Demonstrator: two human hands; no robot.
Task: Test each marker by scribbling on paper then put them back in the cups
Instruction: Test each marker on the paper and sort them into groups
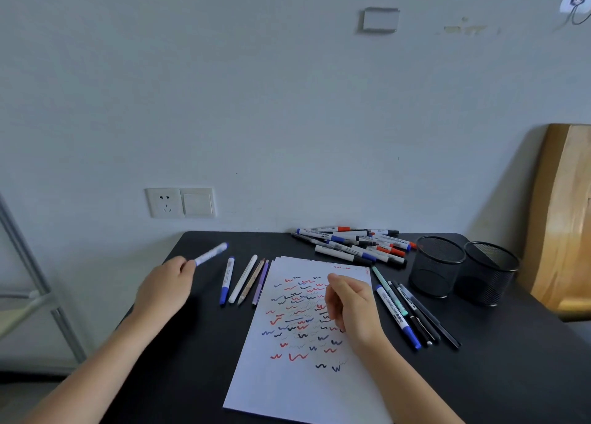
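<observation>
Left hand [166, 283] is raised over the left of the table [511, 375], fingers pinching a blue-capped white marker [211, 254] by its near end, cap pointing away. Right hand [351, 308] hovers over the scribbled paper [287, 391], fingers curled; can't tell if they pinch anything. Four pens [246, 279] lie just left of the paper, five more [412, 315] just right. Marker pile [355, 244] sits at the back edge. Two black mesh cups [436, 265] stand upright at the right.
</observation>
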